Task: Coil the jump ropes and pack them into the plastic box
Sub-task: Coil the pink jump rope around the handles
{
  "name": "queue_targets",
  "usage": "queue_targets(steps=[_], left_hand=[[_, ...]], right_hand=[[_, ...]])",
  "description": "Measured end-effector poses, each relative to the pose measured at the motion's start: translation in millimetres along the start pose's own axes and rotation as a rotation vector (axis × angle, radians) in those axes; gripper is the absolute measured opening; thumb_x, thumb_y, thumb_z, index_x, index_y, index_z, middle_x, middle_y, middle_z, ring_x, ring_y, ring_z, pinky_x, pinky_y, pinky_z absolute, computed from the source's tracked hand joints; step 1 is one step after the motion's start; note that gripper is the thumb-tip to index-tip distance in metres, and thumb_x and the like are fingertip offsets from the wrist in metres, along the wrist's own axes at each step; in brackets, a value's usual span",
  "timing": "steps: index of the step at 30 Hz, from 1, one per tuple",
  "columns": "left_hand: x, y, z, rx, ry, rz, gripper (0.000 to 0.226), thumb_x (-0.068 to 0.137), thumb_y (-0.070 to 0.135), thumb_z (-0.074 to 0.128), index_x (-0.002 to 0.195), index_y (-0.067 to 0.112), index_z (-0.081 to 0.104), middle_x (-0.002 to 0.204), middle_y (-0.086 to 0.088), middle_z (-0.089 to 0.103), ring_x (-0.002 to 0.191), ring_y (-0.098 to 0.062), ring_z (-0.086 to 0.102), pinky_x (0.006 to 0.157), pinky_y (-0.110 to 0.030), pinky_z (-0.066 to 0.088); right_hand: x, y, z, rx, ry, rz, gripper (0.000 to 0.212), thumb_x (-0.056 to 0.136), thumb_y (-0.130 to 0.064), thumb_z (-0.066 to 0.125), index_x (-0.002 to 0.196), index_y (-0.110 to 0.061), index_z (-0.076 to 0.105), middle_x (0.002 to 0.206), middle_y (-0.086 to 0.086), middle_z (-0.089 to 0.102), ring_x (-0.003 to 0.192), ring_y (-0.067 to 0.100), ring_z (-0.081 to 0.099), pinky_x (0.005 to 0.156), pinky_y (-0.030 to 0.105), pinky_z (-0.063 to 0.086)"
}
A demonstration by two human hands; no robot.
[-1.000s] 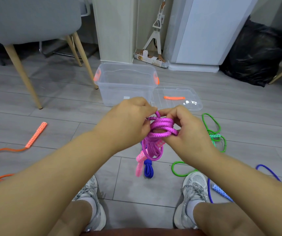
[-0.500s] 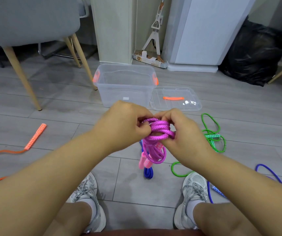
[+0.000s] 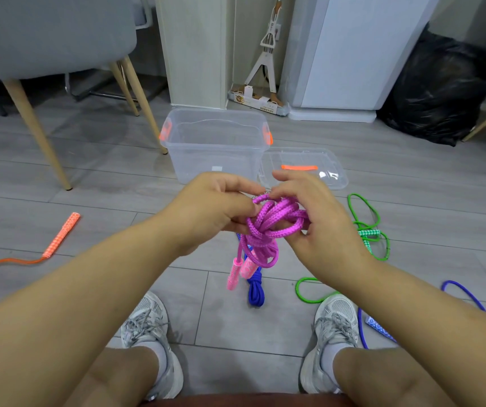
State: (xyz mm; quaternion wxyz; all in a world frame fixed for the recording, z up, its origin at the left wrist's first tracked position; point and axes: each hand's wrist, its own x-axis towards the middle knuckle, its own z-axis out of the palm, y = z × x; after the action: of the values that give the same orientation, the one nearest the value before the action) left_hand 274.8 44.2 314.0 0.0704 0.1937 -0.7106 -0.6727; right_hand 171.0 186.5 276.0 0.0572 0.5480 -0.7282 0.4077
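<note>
Both hands hold the purple jump rope (image 3: pixel 275 227) up in the middle. The left hand (image 3: pixel 212 210) pinches the loops with curled fingers, and the right hand (image 3: pixel 321 227) curls its fingers round the bundle — the pink handles (image 3: pixel 240 268) hang below. To do it well, the person should tuck the end in tight so the coil cannot spring loose. The plastic box (image 3: pixel 215 148) sits open at 12 o'clock, near.

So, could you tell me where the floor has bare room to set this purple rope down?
Bare floor lies between the chair leg and the plastic box, beyond the orange rope, and between the shoes. The right side is crowded: lid, green rope, blue rope.
</note>
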Motion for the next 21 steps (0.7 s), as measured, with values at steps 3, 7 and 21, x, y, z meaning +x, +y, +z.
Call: queue_targets(steps=[3, 7, 21], left_hand=[[1.0, -1.7, -1.0, -0.029, 0.019, 0.02, 0.023, 0.084, -0.01, 0.057, 0.093, 0.01, 0.065, 0.066, -0.006, 0.065, 0.064, -0.02, 0.061, 0.067, -0.029, 0.057], [0.9, -3.6, -0.7, -0.093, 0.041, 0.024, 0.021, 0.082, -0.01, 0.061, 0.094, 0.007, 0.064, 0.071, -0.009, 0.063, 0.058, -0.015, 0.061, 0.062, -0.026, 0.057], [5.5, -32.4, -0.1, 0.104, -0.168, 0.016, 0.027, 0.087, 0.02, 0.058, 0.114, 0.025, 0.054, 0.096, 0.006, 0.062, 0.079, 0.01, 0.059, 0.074, -0.008, 0.043]], right_hand=[[1.4, 1.2, -0.2, -0.021, 0.003, -0.017, 0.049, 0.07, 0.012, 0.067, 0.112, -0.013, 0.065, 0.126, 0.01, 0.054, 0.118, 0.007, 0.047, 0.097, 0.008, 0.034], [4.7, 0.3, -3.7, -0.041, 0.031, -0.004, 0.026, 0.068, 0.003, 0.075, 0.089, -0.011, 0.067, 0.108, 0.008, 0.057, 0.102, 0.008, 0.051, 0.082, 0.006, 0.038], [19.2, -11.2, -16.2, 0.564, 0.104, 0.574, 0.029, 0.083, 0.008, 0.059, 0.083, -0.019, 0.05, 0.075, 0.004, 0.056, 0.064, 0.015, 0.054, 0.062, 0.032, 0.049]])
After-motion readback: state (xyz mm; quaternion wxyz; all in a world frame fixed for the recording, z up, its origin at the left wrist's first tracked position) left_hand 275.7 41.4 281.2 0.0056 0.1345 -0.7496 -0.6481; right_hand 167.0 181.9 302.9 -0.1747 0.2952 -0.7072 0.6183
